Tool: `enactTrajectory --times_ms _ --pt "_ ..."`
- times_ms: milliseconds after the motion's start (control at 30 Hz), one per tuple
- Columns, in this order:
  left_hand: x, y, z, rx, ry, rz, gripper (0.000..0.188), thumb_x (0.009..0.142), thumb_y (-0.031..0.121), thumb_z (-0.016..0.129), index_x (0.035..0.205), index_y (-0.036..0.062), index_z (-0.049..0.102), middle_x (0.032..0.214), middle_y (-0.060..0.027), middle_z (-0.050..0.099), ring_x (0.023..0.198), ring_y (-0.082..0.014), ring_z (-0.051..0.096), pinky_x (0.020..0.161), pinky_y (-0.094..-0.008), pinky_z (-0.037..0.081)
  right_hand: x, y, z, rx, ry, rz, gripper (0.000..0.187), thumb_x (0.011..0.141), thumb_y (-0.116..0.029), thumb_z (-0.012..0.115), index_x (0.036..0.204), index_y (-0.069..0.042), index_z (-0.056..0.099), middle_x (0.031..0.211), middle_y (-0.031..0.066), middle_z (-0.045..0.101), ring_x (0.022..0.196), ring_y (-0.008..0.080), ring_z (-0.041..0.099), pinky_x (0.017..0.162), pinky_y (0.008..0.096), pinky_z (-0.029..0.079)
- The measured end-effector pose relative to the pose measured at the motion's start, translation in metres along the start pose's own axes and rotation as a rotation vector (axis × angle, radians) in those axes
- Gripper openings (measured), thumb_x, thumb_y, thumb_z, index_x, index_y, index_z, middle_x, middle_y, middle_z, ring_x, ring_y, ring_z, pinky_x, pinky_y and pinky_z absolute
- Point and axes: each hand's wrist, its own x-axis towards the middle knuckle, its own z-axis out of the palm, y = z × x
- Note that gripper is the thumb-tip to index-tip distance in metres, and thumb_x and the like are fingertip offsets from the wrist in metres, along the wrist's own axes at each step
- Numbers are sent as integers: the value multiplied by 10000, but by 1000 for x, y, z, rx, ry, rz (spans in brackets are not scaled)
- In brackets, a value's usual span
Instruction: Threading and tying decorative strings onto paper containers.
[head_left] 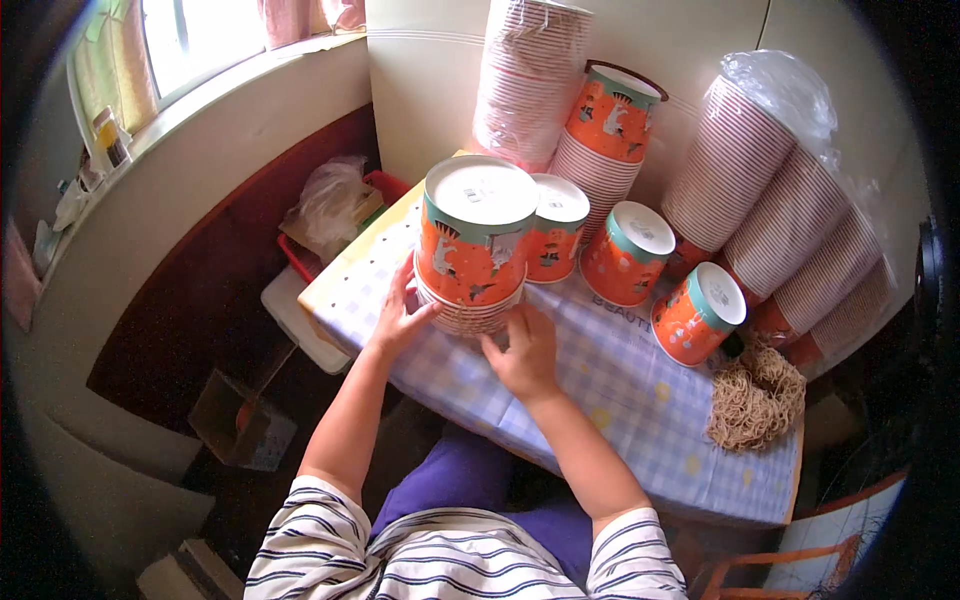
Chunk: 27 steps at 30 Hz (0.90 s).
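A short stack of orange and teal paper buckets (470, 265) stands upside down near the table's left end, its white base upward. Around its lower left side curls my left hand (403, 312), fingers on the ribbed rims. My right hand (525, 350) closes on the rims from the lower right. Just behind the stack sits another upside-down paper bucket (556, 225). To the right are a tilted orange bucket (628, 253) and a smaller-looking one (698, 314).
A checked tablecloth (600, 390) covers the table. Tall nested bucket stacks line the back, including a wrapped stack (530, 85) and a bagged row (790, 210). A bundle of beige cord (757, 395) lies at right. A red crate (385, 187) is beyond the left edge.
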Motion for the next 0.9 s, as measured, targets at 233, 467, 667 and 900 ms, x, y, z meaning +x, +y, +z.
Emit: enactTrajectory --times_ms 233,467,667,900 --pt "0 -2 1 -29 6 -34 977 685 412 749 1424 47 223 1383 -183 366 1268 -288 376 1021 -423 335 7 -1 18 -33 39 -108 259 603 -112 738 780 -93 549 856 82 546 815 299 531 732 408 402" --pt "1 -6 0 -10 17 -37 997 670 436 752 1423 46 228 1383 -182 367 1285 -294 352 1030 -428 318 6 4 -1 327 27 6 170 656 -54 694 763 -78 564 802 73 583 803 281 554 739 382 435" --pt "0 -1 0 -3 8 -35 994 671 445 747 1422 49 232 1382 -179 371 1282 -296 356 1028 -431 320 4 26 -27 444 -189 241 170 687 -77 681 831 -57 591 764 90 612 764 288 578 742 401 444" --pt "1 2 1 2 2 -18 968 686 440 737 1418 51 238 1385 -176 373 1269 -299 370 1025 -435 320 -4 46 -22 54 -259 22 228 764 -127 627 978 -48 610 911 124 631 848 319 592 807 407 450"
